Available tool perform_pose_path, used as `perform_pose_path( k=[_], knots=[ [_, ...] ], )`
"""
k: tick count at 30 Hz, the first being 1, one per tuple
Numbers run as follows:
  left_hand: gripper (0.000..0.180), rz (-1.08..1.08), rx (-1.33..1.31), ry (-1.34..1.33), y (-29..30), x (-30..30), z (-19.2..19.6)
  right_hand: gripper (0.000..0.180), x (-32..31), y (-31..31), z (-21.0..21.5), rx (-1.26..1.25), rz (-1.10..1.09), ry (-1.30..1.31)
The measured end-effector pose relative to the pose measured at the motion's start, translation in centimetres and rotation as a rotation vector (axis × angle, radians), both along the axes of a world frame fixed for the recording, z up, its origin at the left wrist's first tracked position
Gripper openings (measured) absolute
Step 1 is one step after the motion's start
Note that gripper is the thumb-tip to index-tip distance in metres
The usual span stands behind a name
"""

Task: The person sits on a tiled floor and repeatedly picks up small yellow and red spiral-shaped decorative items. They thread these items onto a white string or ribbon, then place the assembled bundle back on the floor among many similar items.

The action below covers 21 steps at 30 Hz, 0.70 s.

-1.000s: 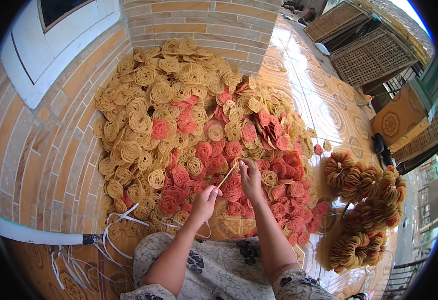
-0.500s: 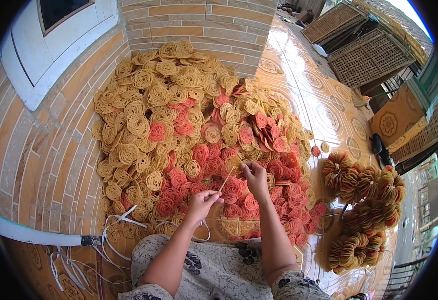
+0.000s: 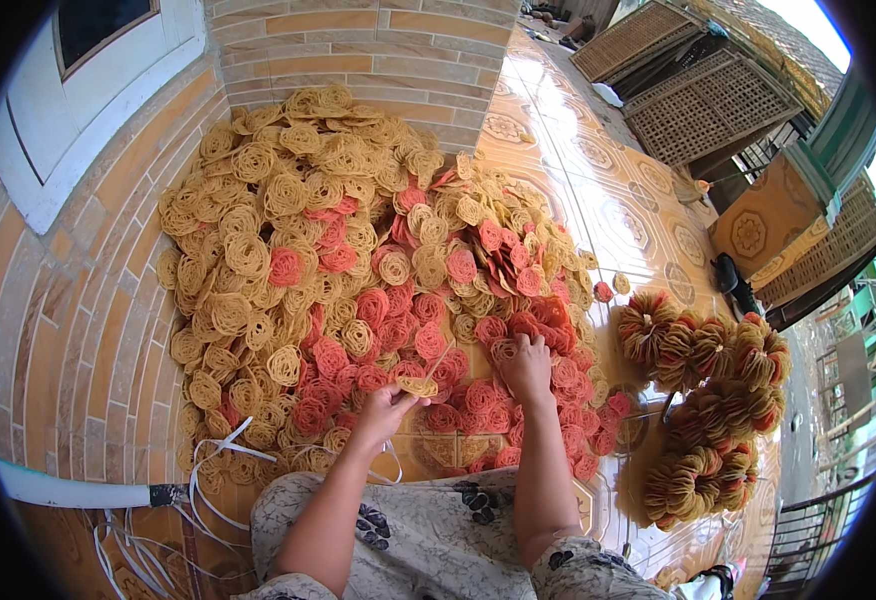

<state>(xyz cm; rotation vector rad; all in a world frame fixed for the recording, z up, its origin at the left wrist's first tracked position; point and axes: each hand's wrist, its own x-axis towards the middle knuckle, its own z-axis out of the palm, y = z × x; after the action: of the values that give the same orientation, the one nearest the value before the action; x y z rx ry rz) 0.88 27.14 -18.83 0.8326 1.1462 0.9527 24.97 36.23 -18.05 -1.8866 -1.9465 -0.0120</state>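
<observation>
A: Left hand (image 3: 383, 412), state?
B: Closed in a pinch; holds a thin stick (image 3: 441, 359), with a yellow lacy disc (image 3: 417, 386) on it at the pinch.
A: Right hand (image 3: 528, 369)?
B: Curled down at red discs (image 3: 552, 322) in the heap (image 3: 288, 195); cannot tell whether any is gripped.

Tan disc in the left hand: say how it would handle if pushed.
The tan disc is probably light, being thin. It looks fairly stiff, jutting flat from the left hand. If lacy like those in the pile, it may snap.
</observation>
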Motion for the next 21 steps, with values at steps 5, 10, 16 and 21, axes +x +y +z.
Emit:
perform_pose_path(
  k=[5,10,16,21],
  knots=[
    [0.027,-0.018,0.04,0.116,-0.1,0.4,-0.5,0.034,-0.4,0.6,-0.7,-0.335,0.052,0.525],
    [0.022,-0.018,0.005,0.202,-0.1,-0.2,0.2,0.022,-3.3,1.1,1.2,-0.375,0.089,0.944],
    [0.021,0.057,-0.027,0.115,0.0,0.0,-0.3,0.026,-3.5,0.3,3.0,-0.584,0.491,1.053],
    [0.021,-0.036,0.03,0.316,0.1,-0.1,-0.5,0.026,-0.2,-0.5,2.8,-0.545,0.385,0.104]
  ],
)
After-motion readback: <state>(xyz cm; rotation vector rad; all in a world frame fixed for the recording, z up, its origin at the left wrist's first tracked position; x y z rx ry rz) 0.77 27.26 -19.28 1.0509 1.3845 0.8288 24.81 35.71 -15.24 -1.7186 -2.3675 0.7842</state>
